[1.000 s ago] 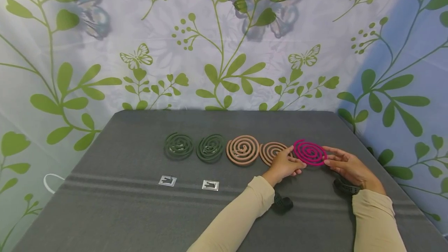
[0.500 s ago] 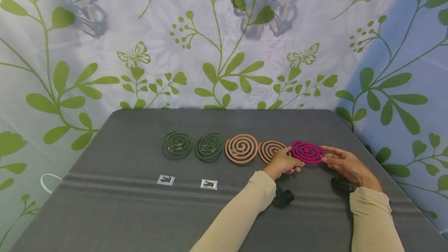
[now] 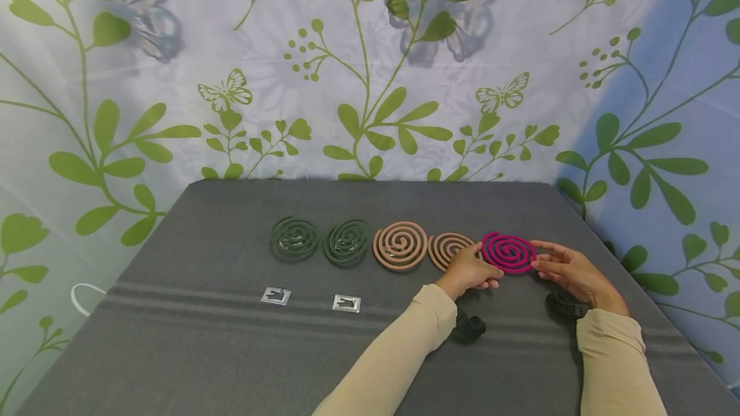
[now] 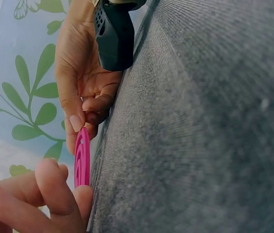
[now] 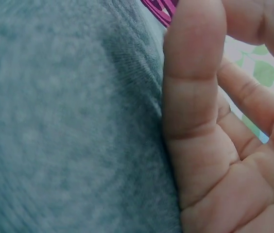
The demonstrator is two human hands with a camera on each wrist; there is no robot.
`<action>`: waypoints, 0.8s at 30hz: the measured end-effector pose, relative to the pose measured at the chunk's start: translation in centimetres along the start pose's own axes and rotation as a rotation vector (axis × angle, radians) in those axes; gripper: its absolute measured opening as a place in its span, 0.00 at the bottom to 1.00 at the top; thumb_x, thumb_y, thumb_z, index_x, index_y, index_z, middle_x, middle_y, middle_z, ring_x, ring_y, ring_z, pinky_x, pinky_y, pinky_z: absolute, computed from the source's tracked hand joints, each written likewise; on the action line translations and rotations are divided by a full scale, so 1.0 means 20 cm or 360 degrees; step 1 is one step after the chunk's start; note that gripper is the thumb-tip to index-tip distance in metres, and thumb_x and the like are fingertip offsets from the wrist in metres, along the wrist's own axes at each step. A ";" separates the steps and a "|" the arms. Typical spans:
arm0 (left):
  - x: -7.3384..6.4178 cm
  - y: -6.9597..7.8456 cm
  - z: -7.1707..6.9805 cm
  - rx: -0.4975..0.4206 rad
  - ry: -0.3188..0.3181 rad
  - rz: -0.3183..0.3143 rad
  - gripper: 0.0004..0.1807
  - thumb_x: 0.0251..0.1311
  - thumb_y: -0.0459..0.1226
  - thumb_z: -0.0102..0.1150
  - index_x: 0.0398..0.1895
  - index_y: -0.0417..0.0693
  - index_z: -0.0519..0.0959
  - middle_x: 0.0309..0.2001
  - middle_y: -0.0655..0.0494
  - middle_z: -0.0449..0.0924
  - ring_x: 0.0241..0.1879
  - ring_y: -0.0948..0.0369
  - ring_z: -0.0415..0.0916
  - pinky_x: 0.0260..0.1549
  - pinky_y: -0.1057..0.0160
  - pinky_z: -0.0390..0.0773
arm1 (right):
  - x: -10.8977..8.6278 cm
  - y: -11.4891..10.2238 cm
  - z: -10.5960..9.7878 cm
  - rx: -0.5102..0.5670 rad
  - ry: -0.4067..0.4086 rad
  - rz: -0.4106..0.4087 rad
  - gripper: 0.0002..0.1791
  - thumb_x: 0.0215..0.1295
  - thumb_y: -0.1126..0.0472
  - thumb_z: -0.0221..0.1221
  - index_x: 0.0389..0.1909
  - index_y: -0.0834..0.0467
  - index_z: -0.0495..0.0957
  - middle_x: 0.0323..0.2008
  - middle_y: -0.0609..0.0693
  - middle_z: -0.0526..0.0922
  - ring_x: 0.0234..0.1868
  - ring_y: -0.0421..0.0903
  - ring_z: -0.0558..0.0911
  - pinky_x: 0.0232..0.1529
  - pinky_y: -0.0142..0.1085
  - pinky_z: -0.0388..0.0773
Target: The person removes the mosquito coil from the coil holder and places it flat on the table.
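A bright pink mosquito coil (image 3: 510,251) lies at the right end of a row of coils, between my two hands. My left hand (image 3: 467,271) pinches its left edge between thumb and fingers, reaching over a tan coil (image 3: 442,250) and partly covering it. On the opposite edge my right hand (image 3: 571,273) holds the rim with thumb and fingertips. Seen edge-on in the left wrist view, the pink coil (image 4: 86,162) is close over the grey cloth. Only a corner of it shows beyond the fingers in the right wrist view.
Another tan coil (image 3: 401,223) and two dark green coils, one (image 3: 348,264) beside the other (image 3: 295,259), continue the row leftward. In front lie two small metal coil stands, one (image 3: 276,301) left of the other (image 3: 347,309). A patterned curtain (image 3: 358,50) hangs behind the grey table (image 3: 231,364).
The pink coil has shifted slightly left, towards the tan coil, with the right hand following. Both hands keep their hold on its edges.
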State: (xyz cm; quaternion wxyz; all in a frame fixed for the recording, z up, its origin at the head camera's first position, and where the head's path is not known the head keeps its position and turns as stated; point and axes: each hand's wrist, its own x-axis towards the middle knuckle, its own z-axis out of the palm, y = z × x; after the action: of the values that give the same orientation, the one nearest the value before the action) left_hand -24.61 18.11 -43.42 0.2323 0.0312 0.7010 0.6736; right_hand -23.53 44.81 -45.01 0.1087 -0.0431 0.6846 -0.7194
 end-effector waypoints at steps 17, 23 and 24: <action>0.07 -0.07 0.00 0.0024 -0.0106 0.0093 0.44 0.69 0.29 0.72 0.85 0.53 0.65 0.27 0.60 0.86 0.16 0.68 0.75 0.16 0.74 0.72 | 0.02 0.00 0.01 0.0044 0.0163 0.0119 0.22 0.82 0.72 0.56 0.45 0.40 0.89 0.42 0.42 0.87 0.37 0.37 0.86 0.41 0.30 0.86; 0.07 -0.08 0.01 0.0044 -0.0046 0.0146 0.40 0.68 0.30 0.73 0.82 0.53 0.69 0.29 0.62 0.86 0.16 0.67 0.75 0.16 0.73 0.72 | 0.02 0.00 0.01 -0.0012 0.0227 0.0118 0.20 0.83 0.67 0.58 0.44 0.37 0.88 0.40 0.42 0.84 0.33 0.36 0.82 0.36 0.29 0.84; 0.08 -0.09 0.02 0.0045 -0.0032 0.0143 0.40 0.68 0.29 0.73 0.81 0.54 0.70 0.29 0.63 0.86 0.16 0.67 0.75 0.16 0.73 0.72 | 0.02 0.00 0.01 -0.0005 0.0239 0.0117 0.20 0.83 0.67 0.58 0.44 0.36 0.88 0.39 0.42 0.83 0.32 0.36 0.82 0.35 0.29 0.83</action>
State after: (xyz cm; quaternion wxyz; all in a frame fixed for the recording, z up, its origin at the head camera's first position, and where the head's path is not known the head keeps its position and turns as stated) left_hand -25.38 18.78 -45.47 0.2085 0.0728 0.7060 0.6729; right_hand -23.84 44.47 -45.04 0.0833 0.0361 0.6930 -0.7152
